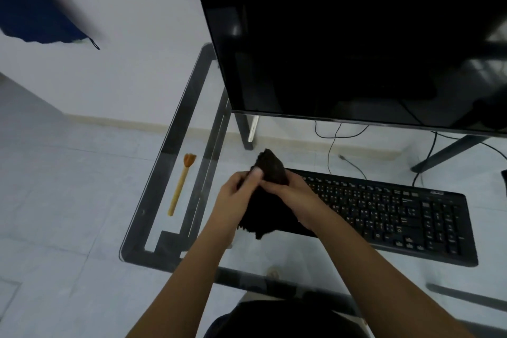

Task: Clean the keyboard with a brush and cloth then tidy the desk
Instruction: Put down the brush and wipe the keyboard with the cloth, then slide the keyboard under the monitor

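A black keyboard [389, 214] lies on the glass desk [153, 195], in front of the monitor. Both hands hold a dark cloth [271, 167] above the keyboard's left end. My left hand [238, 192] pinches the cloth from the left, thumb up. My right hand [296, 192] grips it from the right. The cloth's lower part hangs down between my wrists and hides the keyboard's left edge. A brush with a yellow handle and orange bristles [181, 184] lies on the desk's left side, apart from both hands.
A large dark monitor [356, 35] stands at the back of the desk, with cables [332, 145] trailing below it. Tiled floor shows through the glass. A blue cloth item [35, 14] hangs at the upper left by the wall.
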